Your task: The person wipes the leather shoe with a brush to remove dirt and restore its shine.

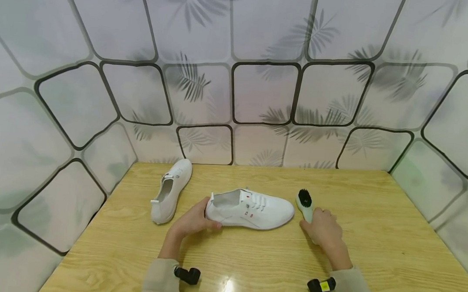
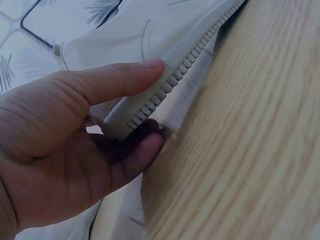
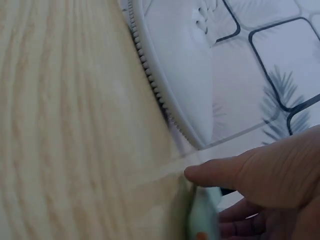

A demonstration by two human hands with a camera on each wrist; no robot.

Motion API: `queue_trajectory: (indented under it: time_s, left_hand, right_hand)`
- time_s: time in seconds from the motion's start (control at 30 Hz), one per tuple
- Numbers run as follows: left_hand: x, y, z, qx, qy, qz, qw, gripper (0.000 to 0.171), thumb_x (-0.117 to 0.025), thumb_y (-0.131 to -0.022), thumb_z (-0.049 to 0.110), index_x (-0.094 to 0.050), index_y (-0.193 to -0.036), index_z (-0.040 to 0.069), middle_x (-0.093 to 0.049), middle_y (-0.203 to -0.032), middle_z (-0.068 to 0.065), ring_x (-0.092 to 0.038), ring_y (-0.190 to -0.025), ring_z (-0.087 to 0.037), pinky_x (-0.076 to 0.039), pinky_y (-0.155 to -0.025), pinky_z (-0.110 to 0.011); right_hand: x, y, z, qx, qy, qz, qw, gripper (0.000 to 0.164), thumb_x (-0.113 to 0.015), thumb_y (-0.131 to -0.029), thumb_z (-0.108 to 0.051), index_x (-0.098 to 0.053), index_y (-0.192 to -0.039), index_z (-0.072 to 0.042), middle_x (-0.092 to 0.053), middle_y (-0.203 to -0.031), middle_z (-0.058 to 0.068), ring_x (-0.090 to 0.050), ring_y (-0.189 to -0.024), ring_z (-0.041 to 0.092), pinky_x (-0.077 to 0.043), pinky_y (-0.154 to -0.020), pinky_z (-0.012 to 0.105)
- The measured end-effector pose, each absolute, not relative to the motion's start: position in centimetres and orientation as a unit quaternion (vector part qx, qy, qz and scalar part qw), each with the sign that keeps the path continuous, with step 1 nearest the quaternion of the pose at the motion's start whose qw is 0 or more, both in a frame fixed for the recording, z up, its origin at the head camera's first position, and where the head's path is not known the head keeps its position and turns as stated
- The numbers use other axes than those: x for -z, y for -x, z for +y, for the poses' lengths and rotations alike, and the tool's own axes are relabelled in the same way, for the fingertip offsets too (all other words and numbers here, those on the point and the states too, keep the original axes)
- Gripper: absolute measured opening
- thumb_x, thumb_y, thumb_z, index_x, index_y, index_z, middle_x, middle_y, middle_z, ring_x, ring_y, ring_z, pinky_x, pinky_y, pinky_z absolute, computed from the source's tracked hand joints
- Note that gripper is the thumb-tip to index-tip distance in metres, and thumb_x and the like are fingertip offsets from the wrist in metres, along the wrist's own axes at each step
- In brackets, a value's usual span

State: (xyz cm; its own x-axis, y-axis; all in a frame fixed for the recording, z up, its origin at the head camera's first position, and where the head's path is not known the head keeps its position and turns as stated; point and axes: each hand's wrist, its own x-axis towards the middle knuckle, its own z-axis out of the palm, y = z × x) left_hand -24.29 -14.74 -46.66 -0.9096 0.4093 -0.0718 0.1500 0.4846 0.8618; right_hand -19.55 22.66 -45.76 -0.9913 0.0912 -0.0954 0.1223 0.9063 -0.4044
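A white lace-up shoe (image 1: 268,212) points its toe to the right in the middle of the table. My left hand (image 1: 194,220) grips its heel, the thumb along the side of the sole and the other fingers beneath, as the left wrist view shows. To the right of the toe, my right hand (image 1: 324,228) holds a shoe brush (image 1: 304,200) by its pale green handle (image 3: 204,215). Dark bristles face up at the brush's far end. The right palm and fingers partly hide the handle.
A second white shoe (image 1: 172,191) stands at the back left, toe toward the wall. The wooden table (image 1: 390,240) meets a patterned wall covering (image 1: 263,95) at the back and at both sides.
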Motion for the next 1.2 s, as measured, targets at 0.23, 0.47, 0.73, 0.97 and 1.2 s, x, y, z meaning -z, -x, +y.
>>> queue_trajectory:
  time_s: [0.23, 0.47, 0.73, 0.97, 1.2]
  left_hand:
    - [47.3, 24.0, -14.9, -0.468, -0.167, 0.857, 0.137, 0.085, -0.087, -0.075, 0.016, -0.039, -0.143, -0.001, -0.056, -0.13, -0.012, -0.052, -0.114, -0.023, -0.037, -0.103, -0.044]
    - [47.9, 24.0, -14.6, -0.475, -0.192, 0.847, 0.141, 0.092, -0.086, -0.078, 0.015, -0.03, -0.15, -0.002, -0.053, -0.136, -0.013, -0.049, -0.12, -0.024, -0.035, -0.107, -0.044]
    - [47.6, 23.8, -15.3, -0.478, -0.206, 0.842, 0.143, 0.076, -0.085, -0.077, 0.006, -0.041, -0.14, 0.0, -0.057, -0.127, -0.012, -0.051, -0.118, -0.026, -0.035, -0.107, -0.047]
    - [47.2, 23.6, -15.7, -0.451, -0.223, 0.854, 0.135, 0.066, -0.087, -0.073, 0.005, -0.048, -0.127, 0.004, -0.06, -0.117, -0.007, -0.054, -0.109, -0.022, -0.04, -0.1, -0.045]
    - [45.6, 22.6, -15.1, -0.37, -0.209, 0.898, 0.116, 0.072, -0.09, -0.07, 0.01, -0.051, -0.13, 0.006, -0.063, -0.121, -0.009, -0.057, -0.114, -0.028, -0.043, -0.101, -0.049]
  right_hand:
    - [44.4, 18.6, 21.2, 0.258, -0.007, 0.965, 0.042, 0.053, -0.059, -0.098, -0.03, -0.054, -0.123, 0.017, -0.061, -0.108, 0.028, -0.061, -0.09, 0.039, -0.052, -0.071, 0.05]
    - [45.1, 18.2, 19.6, 0.368, 0.036, 0.926, 0.071, 0.025, -0.061, -0.095, -0.018, -0.061, -0.094, 0.007, -0.044, -0.06, 0.003, -0.04, -0.05, 0.014, -0.035, -0.05, 0.028]
    - [46.1, 18.8, 18.8, 0.361, 0.015, 0.931, 0.052, 0.064, -0.045, -0.102, -0.015, -0.02, -0.136, 0.032, -0.052, -0.121, 0.044, -0.062, -0.088, 0.036, -0.051, -0.071, 0.042]
    - [46.1, 19.0, 18.0, 0.393, 0.013, 0.919, 0.025, 0.049, -0.044, -0.101, -0.011, -0.035, -0.132, 0.026, -0.051, -0.126, 0.043, -0.059, -0.108, 0.042, -0.05, -0.089, 0.051]
    - [46.1, 19.4, 17.7, 0.448, -0.017, 0.893, 0.032, 0.048, -0.048, -0.098, -0.014, -0.042, -0.132, 0.018, -0.051, -0.131, 0.036, -0.055, -0.102, 0.036, -0.049, -0.084, 0.043]
